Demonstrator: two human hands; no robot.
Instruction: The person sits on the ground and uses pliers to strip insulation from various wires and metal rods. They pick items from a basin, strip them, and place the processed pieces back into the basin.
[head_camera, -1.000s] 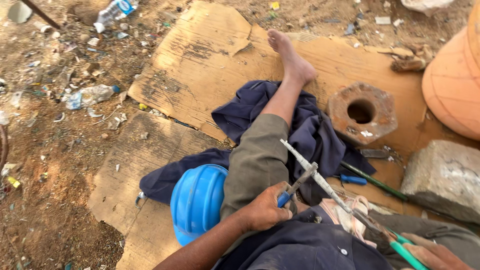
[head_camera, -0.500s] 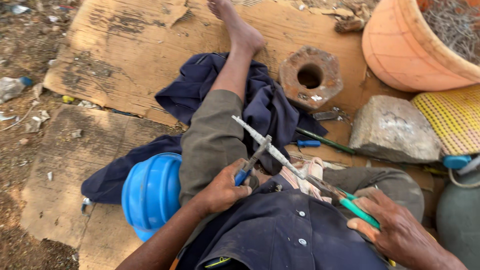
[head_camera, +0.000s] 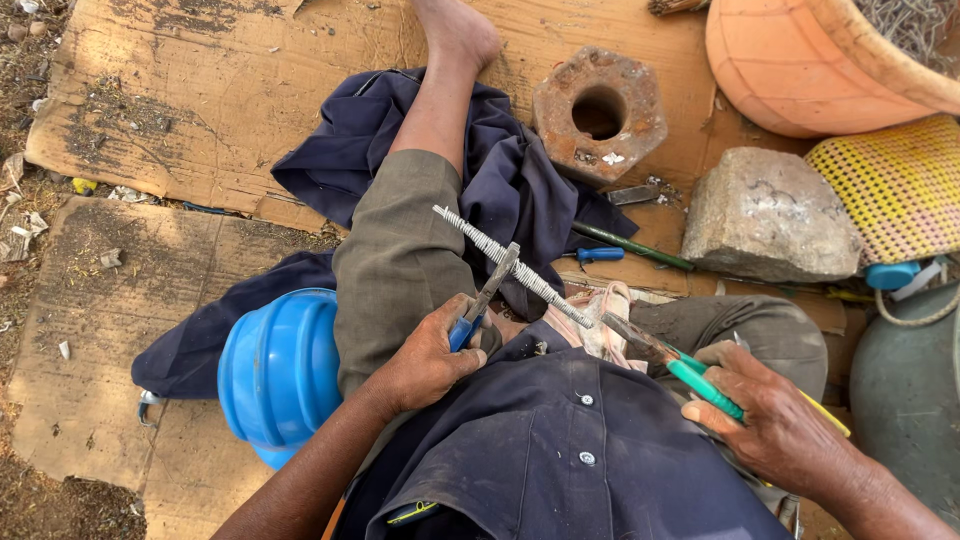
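I sit on cardboard with one leg stretched out. My left hand (head_camera: 428, 355) grips blue-handled pliers (head_camera: 484, 300) whose jaws clamp a thin rod wound with wire (head_camera: 510, 266). My right hand (head_camera: 765, 415) holds green-handled pliers (head_camera: 670, 362) that bite the rod's near end. The rod slants over my thigh, from upper left down to the right. A pale cloth bundle (head_camera: 605, 320) lies in my lap under the rod.
A blue hard hat (head_camera: 280, 370) lies beside my left knee. A dark blue garment (head_camera: 520, 170) is spread under my leg. Ahead sit a rusty hexagonal block (head_camera: 600, 112), a grey stone (head_camera: 765, 215), an orange clay pot (head_camera: 800, 65) and a yellow woven mat (head_camera: 895, 185).
The view has tipped down and toward the right, bringing the pot and stone closer into frame. Both hands keep their grip on the pliers and rod.
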